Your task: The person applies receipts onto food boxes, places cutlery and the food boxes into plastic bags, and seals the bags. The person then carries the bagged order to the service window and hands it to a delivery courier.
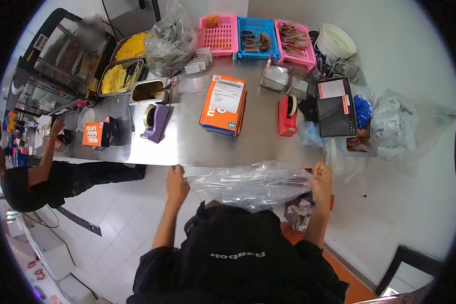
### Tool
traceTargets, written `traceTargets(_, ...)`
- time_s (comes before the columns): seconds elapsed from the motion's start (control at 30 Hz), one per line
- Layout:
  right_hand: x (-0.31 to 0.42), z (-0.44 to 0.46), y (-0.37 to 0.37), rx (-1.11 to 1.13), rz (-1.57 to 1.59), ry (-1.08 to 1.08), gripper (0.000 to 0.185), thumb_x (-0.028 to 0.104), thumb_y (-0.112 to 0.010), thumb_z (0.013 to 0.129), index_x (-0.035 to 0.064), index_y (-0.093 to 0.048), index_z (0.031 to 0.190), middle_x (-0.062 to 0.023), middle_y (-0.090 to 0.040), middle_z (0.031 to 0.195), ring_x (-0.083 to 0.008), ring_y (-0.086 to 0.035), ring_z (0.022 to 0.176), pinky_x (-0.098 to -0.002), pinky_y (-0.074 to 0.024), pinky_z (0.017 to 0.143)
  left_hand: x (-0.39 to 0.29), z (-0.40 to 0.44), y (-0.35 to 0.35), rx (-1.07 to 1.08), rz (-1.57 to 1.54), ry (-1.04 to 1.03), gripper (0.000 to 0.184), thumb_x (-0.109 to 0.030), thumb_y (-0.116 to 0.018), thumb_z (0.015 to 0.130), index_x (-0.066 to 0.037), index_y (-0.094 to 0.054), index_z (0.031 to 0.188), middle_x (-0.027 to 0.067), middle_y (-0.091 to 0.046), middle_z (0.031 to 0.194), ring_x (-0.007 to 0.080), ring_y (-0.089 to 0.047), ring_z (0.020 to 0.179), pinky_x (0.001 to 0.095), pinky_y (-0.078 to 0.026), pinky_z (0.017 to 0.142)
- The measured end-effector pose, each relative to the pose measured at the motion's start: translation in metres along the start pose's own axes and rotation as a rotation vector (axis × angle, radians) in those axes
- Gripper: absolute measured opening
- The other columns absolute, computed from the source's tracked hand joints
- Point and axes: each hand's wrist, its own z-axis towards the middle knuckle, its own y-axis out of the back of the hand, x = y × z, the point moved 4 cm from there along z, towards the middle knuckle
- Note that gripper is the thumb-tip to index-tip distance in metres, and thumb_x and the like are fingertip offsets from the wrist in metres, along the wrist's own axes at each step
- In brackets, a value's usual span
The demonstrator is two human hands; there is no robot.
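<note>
A clear plastic bag (251,185) is stretched sideways in front of my body, just off the front edge of the steel table (187,147). My left hand (177,185) is closed on one end of it. The other end is pinched in my right hand (320,180). Beyond the bag, an orange box (207,120) with a white printed label (228,96) on top lies on the table. A purple tape dispenser (157,121) stands to its left and a red tape dispenser (288,116) to its right.
Pink baskets (218,50) and a blue basket (259,54) line the back, beside trays of yellow food (114,79). A tablet (336,116) stands at the right. Another orange box (93,134) sits at the left, near a co-worker (30,177). A waste bin (294,228) is below.
</note>
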Motion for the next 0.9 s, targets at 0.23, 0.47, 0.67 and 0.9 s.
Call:
traceTargets(0.23, 0.058, 0.019, 0.031, 0.832, -0.141, 0.163, 0.03, 0.01, -0.069, 0.076, 0.0085, -0.042, 0.064, -0.0002, -0.047, 0.063, -0.0084, -0.045, 0.058, -0.0221, -0.0372, 0.055, -0.221, 0.006, -0.042, 0.174, -0.49, -0.608, 0.054, -0.012, -0.07, 0.07, -0.008, -0.048, 0.12, 0.0176, -0.059, 0.106, 0.0323, -0.059, 0.095, 0.0364, -0.047, 0.08)
traceTargets(0.47, 0.056, 0.012, 0.053, 0.07, -0.097, 1.245, 0.021, 0.009, -0.069, 0.068, 0.0073, -0.055, 0.083, -0.0109, -0.055, 0.087, -0.0313, -0.056, 0.083, -0.0444, -0.0445, 0.074, -0.293, 0.027, -0.052, 0.603, -1.128, 0.055, 0.028, -0.027, -0.059, 0.086, -0.002, -0.063, 0.097, 0.0047, -0.064, 0.094, 0.0171, -0.059, 0.083, 0.0285, -0.045, 0.075)
traceTargets(0.67, -0.168, 0.07, 0.045, 0.837, -1.048, 0.119, 0.03, 0.027, -0.049, 0.09, 0.0017, -0.054, 0.106, -0.0182, -0.057, 0.102, -0.0311, -0.058, 0.09, -0.0387, -0.0473, 0.077, -0.258, 0.051, 0.038, 0.823, -2.353, -0.287, 0.035, -0.015, -0.046, 0.084, -0.002, -0.045, 0.116, 0.0068, -0.057, 0.084, 0.0095, -0.04, 0.051, 0.0245, -0.031, 0.042)
traceTargets(0.9, 0.113, 0.003, 0.185, 0.989, 0.054, 0.623, 0.028, 0.022, -0.046, 0.095, -0.0004, -0.061, 0.101, -0.0151, -0.062, 0.108, -0.0269, -0.059, 0.097, -0.0346, -0.0441, 0.087, -0.283, 0.067, -0.03, 0.643, -0.408, -0.293, 0.061, -0.02, -0.066, 0.08, 0.002, -0.04, 0.129, 0.0129, -0.05, 0.117, 0.0224, -0.045, 0.108, 0.0347, -0.034, 0.096)
